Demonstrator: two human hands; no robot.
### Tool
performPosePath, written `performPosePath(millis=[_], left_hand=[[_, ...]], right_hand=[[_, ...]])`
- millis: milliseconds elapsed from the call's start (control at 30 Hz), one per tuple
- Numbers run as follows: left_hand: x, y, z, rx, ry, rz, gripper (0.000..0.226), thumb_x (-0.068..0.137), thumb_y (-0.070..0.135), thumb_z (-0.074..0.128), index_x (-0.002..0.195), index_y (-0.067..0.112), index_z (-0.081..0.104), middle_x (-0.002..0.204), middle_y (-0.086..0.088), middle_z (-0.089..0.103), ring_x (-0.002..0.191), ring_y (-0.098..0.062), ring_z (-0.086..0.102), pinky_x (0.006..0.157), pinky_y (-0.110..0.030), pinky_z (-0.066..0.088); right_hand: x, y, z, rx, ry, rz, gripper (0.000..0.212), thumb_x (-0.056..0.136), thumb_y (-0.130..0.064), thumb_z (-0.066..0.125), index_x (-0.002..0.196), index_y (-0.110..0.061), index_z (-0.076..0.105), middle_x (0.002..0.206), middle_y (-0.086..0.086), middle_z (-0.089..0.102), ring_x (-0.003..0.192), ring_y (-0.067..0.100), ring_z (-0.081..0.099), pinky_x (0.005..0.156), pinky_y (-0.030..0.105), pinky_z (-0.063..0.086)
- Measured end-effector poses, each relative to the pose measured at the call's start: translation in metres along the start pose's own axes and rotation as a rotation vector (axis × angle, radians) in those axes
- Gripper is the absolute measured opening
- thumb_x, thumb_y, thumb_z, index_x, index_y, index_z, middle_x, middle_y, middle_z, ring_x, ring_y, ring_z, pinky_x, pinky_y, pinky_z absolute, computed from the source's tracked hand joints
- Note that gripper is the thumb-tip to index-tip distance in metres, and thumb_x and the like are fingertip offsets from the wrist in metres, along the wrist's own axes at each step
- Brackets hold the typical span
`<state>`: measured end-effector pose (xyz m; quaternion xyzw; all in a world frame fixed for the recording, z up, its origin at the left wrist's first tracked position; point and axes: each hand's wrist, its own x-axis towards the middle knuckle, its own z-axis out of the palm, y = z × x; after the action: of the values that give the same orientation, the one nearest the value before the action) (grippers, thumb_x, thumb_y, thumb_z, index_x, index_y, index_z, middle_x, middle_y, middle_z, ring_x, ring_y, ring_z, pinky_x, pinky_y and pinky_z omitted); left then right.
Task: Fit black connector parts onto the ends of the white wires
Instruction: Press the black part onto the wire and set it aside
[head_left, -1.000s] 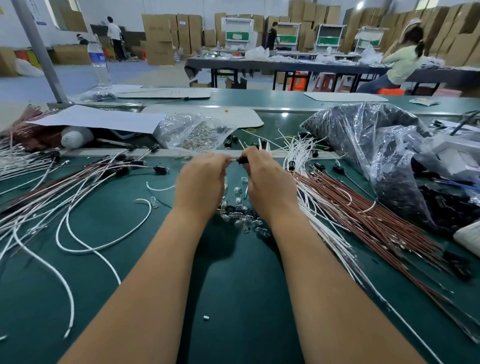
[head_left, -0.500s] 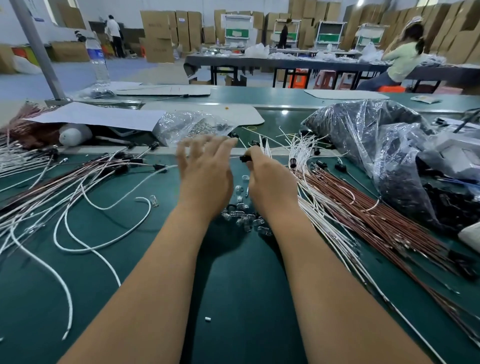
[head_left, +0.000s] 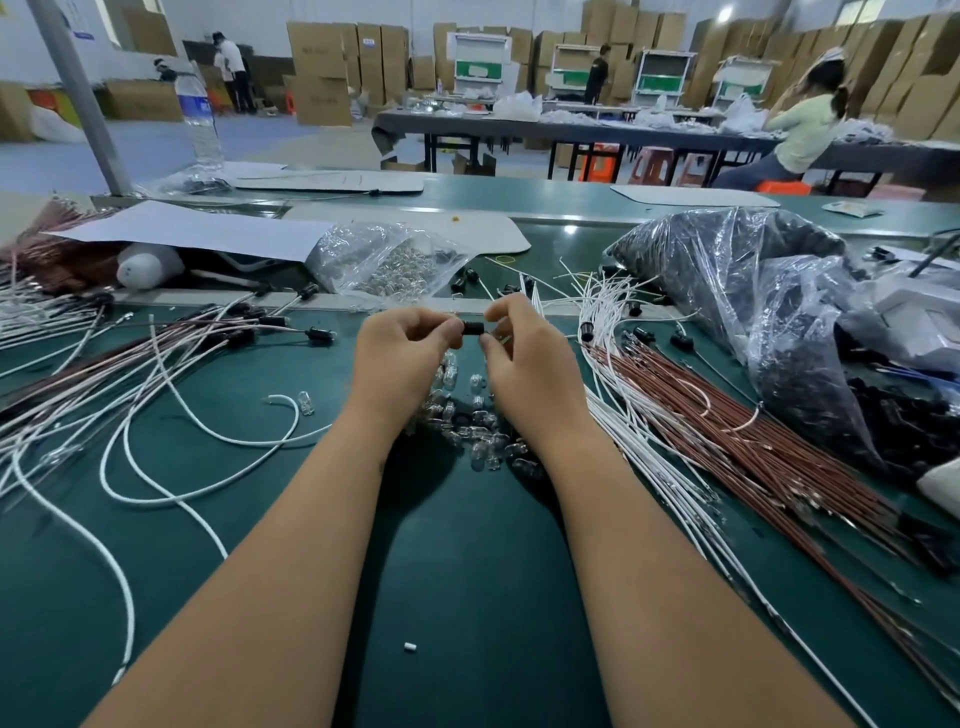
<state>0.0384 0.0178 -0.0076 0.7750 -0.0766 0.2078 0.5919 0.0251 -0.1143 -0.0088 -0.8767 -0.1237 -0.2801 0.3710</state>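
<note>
A small black connector (head_left: 471, 328) is held between my two hands above the green table (head_left: 457, 571). My left hand (head_left: 400, 358) pinches its left end with curled fingers. My right hand (head_left: 524, 358) pinches its right end. Whether a wire runs into the connector is hidden by my fingers. A bundle of white wires (head_left: 613, 332) fans out just right of my right hand. Loose white wires (head_left: 171, 447), some with black connectors fitted, lie to the left. Small clear bulbs (head_left: 472, 426) are heaped under my hands.
A clear bag of black connectors (head_left: 737, 291) fills the right side, with brown wires (head_left: 727, 431) beside it. A clear bag of bulbs (head_left: 384, 265) lies behind my hands. A water bottle (head_left: 200, 119) stands far left. People work at tables behind.
My left hand was spread open half a second ago; it has now curled again and pinches the black connector together with my right hand.
</note>
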Motion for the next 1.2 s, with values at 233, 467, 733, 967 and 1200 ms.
performPosePath(millis=[233, 467, 733, 967, 1200], left_hand=[[0.0023, -0.0045, -0.0036, -0.141, -0.018, -0.062, 0.015, 0.089, 0.017, 0.067, 0.074, 0.018, 0.071, 0.068, 0.004, 0.069, 0.047, 0.004, 0.05, 0.054, -0.01, 0.04], [0.0038, -0.0047, -0.0067, -0.233, -0.086, -0.145, 0.017, 0.087, 0.02, 0.069, 0.071, 0.018, 0.072, 0.063, 0.0, 0.066, 0.056, -0.018, 0.038, 0.053, -0.026, 0.033], [0.0013, 0.0008, -0.0071, -0.278, -0.112, -0.125, 0.009, 0.082, 0.003, 0.071, 0.08, 0.011, 0.072, 0.057, 0.006, 0.067, 0.047, 0.002, 0.053, 0.05, -0.007, 0.04], [-0.0003, -0.0001, -0.0078, -0.226, -0.116, -0.049, 0.009, 0.08, 0.005, 0.074, 0.078, 0.014, 0.072, 0.061, 0.005, 0.068, 0.06, -0.005, 0.062, 0.063, -0.014, 0.05], [-0.0015, 0.0029, -0.0105, -0.236, -0.121, -0.082, 0.015, 0.078, 0.008, 0.077, 0.071, 0.02, 0.075, 0.073, -0.024, 0.058, 0.07, -0.025, 0.048, 0.071, -0.037, 0.04]], right_hand=[[0.0028, 0.0036, -0.0013, 0.071, 0.107, 0.014, 0.005, 0.09, -0.008, 0.063, 0.093, -0.01, 0.065, 0.087, -0.001, 0.064, 0.077, 0.013, 0.058, 0.071, 0.025, 0.048], [0.0036, 0.0016, -0.0029, 0.172, 0.167, 0.048, 0.007, 0.094, -0.009, 0.058, 0.096, -0.008, 0.065, 0.088, 0.0, 0.064, 0.08, 0.012, 0.057, 0.072, 0.024, 0.048], [0.0067, -0.0015, -0.0054, 0.405, 0.15, 0.209, 0.009, 0.095, -0.014, 0.058, 0.087, -0.018, 0.06, 0.076, -0.005, 0.061, 0.07, 0.017, 0.062, 0.06, 0.02, 0.047], [0.0059, -0.0042, -0.004, 0.464, 0.111, 0.221, 0.008, 0.095, -0.011, 0.058, 0.087, -0.011, 0.061, 0.075, 0.0, 0.061, 0.063, 0.014, 0.06, 0.063, 0.029, 0.053], [0.0057, -0.0027, -0.0035, 0.479, 0.087, 0.241, 0.01, 0.095, -0.01, 0.057, 0.086, -0.011, 0.06, 0.073, 0.003, 0.062, 0.062, 0.011, 0.061, 0.071, 0.041, 0.056]])
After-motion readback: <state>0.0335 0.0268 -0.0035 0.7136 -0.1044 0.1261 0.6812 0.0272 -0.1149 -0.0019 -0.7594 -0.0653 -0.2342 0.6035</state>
